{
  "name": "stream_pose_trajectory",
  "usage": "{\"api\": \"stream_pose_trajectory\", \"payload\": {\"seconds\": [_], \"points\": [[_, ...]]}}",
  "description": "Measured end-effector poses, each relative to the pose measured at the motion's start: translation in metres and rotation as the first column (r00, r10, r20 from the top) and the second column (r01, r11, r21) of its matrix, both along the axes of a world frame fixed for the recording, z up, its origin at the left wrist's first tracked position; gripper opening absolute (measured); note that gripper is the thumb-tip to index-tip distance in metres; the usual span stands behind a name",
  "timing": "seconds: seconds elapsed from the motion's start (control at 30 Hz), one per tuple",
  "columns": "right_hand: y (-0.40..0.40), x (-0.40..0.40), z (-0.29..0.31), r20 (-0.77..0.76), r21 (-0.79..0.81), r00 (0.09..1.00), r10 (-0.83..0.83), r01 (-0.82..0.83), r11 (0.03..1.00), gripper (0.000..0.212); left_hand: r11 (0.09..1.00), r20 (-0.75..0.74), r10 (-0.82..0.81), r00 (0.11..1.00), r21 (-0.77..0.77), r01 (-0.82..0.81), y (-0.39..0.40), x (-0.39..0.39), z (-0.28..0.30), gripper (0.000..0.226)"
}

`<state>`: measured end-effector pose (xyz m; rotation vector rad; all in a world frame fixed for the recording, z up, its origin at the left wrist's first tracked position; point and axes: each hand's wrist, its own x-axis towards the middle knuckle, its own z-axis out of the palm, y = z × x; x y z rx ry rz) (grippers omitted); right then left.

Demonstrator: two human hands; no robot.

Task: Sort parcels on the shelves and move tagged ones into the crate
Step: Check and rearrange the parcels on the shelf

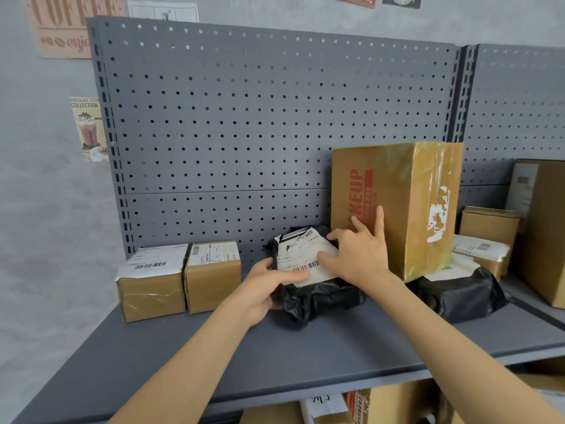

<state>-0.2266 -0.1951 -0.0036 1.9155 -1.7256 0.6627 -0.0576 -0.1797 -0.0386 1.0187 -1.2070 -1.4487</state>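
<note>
On the grey metal shelf (pixel 305 356), mid-front, a black poly mailer (pixel 318 296) with a white shipping label (pixel 301 255) on top, barcode facing up. Left hand (pixel 263 289) grips the mailer's left edge, thumb lying over the label's lower edge, fingers curled under the side. Right hand (pixel 356 249) rests flat on the label's right part, mostly spread, index and one more finger lifted and touching the face of the tall box behind; it clasps nothing. Both forearms bare, reaching in from the bottom of frame.

Just right of the mailer, touching it: a tall cardboard box (pixel 397 206) with red "MAKEUP" print running vertically, shiny tape and a torn white label on its right face. It sits partly on a second black mailer (pixel 458 292) with white labelled packets on top. Further right, a small brown carton (pixel 489 224) and the edge of a big carton (pixel 541 228) at frame edge.

Left on the shelf, two small brown cartons side by side, touching: left carton (pixel 151 287) with a white label wrapped over the top, right carton (pixel 212 275) with a label on top. Small gap between these and the mailer.

Grey pegboard back panel (pixel 260 117) behind everything. More cartons (pixel 388 405) on the shelf below, partly hidden. Coffee posters (pixel 70 26) on the grey wall. Crate not in view.
</note>
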Motion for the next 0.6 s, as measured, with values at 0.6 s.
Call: {"api": "stream_pose_trajectory", "payload": {"seconds": [0.6], "points": [[0.006, -0.042, -0.013, 0.314, -0.09, 0.927, 0.203, -0.184, 0.979, 0.037, 0.978, 0.121, 0.048, 0.991, -0.206, -0.022, 0.011, -0.024, 0.01, 0.072]]}}
